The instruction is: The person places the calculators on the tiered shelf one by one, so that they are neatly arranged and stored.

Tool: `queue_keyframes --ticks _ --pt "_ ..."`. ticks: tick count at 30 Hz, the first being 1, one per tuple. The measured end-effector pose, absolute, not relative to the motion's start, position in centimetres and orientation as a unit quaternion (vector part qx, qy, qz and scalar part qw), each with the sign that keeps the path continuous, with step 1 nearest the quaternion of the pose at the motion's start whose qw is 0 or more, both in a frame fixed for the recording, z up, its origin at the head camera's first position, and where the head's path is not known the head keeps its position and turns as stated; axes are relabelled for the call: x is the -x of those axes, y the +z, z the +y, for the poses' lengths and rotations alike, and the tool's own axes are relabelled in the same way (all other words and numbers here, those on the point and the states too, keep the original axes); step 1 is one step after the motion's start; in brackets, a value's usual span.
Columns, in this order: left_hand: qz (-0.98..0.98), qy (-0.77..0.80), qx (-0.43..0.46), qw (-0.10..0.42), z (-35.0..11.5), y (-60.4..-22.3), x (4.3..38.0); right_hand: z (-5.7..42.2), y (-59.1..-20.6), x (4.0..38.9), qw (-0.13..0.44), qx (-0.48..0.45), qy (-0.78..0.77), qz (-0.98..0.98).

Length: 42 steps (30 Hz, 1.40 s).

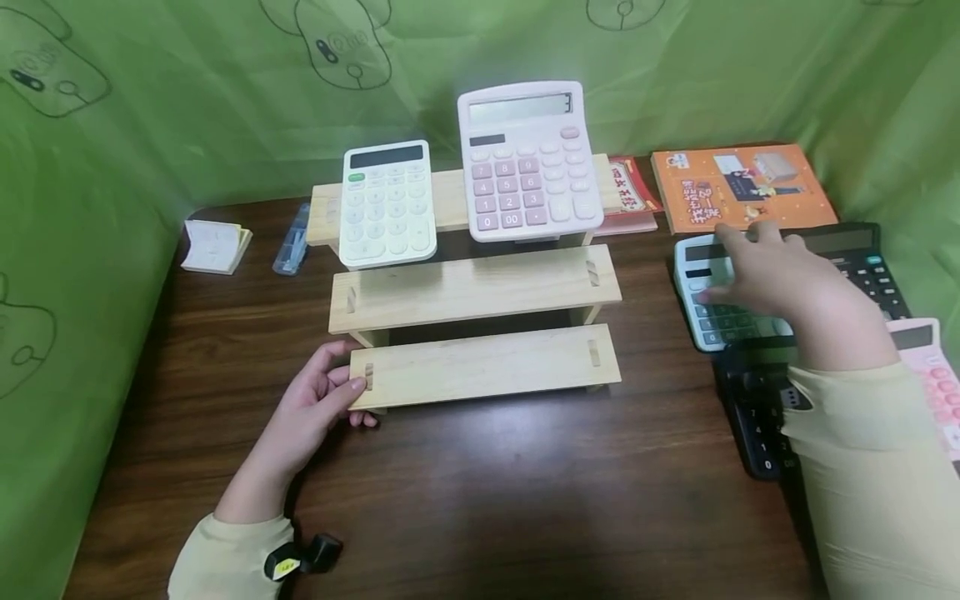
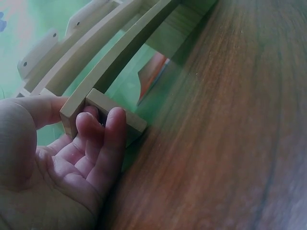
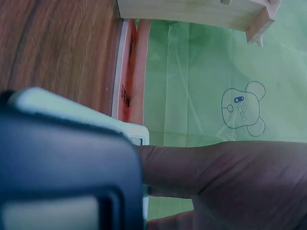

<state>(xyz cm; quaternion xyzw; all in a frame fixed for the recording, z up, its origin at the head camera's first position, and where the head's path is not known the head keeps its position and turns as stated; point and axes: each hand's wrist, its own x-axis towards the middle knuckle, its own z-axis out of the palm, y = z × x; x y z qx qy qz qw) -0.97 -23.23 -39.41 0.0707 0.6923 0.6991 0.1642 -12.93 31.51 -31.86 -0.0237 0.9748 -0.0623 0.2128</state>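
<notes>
A stepped wooden stand (image 1: 480,367) rises in three tiers at the middle of the table. My left hand (image 1: 318,396) grips the left end of its lowest tier, thumb on top and fingers beneath; the left wrist view shows these fingers curled by the leg (image 2: 117,110). On the top tier lean a pale green calculator (image 1: 387,208) and a pale pink one (image 1: 532,179) with a 3 on its display. At the right, my right hand (image 1: 780,271) lies over a light blue calculator (image 1: 708,325), fingers spread near its top edge and thumb over its left side.
Black calculators (image 1: 757,437) and a pink calculator (image 1: 918,358) lie around my right forearm. Behind them is an orange book (image 1: 738,187), with a red booklet (image 1: 630,187) beside the stand. A white notepad (image 1: 213,247) and a blue plastic piece (image 1: 292,242) lie back left. Green cloth (image 1: 225,100) surrounds the table.
</notes>
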Motion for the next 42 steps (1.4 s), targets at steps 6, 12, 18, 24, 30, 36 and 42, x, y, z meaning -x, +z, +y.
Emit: queue_keyframes --ticks 6,12,18,24,30,36,42 --pt "0.698 0.694 -0.067 0.165 -23.2 -39.3 1.0 30.5 -32.1 13.0 0.203 0.032 -0.060 0.977" --pt "0.697 0.695 -0.068 0.164 -23.3 -39.4 0.9 29.1 -32.2 13.2 0.188 0.043 -0.054 0.980" --pt "0.702 0.691 -0.072 0.159 -23.4 -39.2 0.8 27.5 -32.5 12.9 0.201 0.061 -0.045 0.977" --pt "0.705 0.688 -0.076 0.158 -23.5 -38.8 0.9 26.0 -32.8 12.5 0.207 0.080 -0.025 0.975" --pt "0.706 0.686 -0.077 0.156 -23.5 -38.7 1.0 24.8 -33.5 12.5 0.198 0.072 -0.033 0.977" --pt "0.702 0.691 -0.076 0.155 -23.5 -38.7 1.1 23.8 -34.2 12.6 0.192 0.027 -0.056 0.979" --pt "0.699 0.692 -0.074 0.165 -23.3 -39.1 0.8 24.4 -33.5 12.6 0.168 0.020 -0.088 0.982"
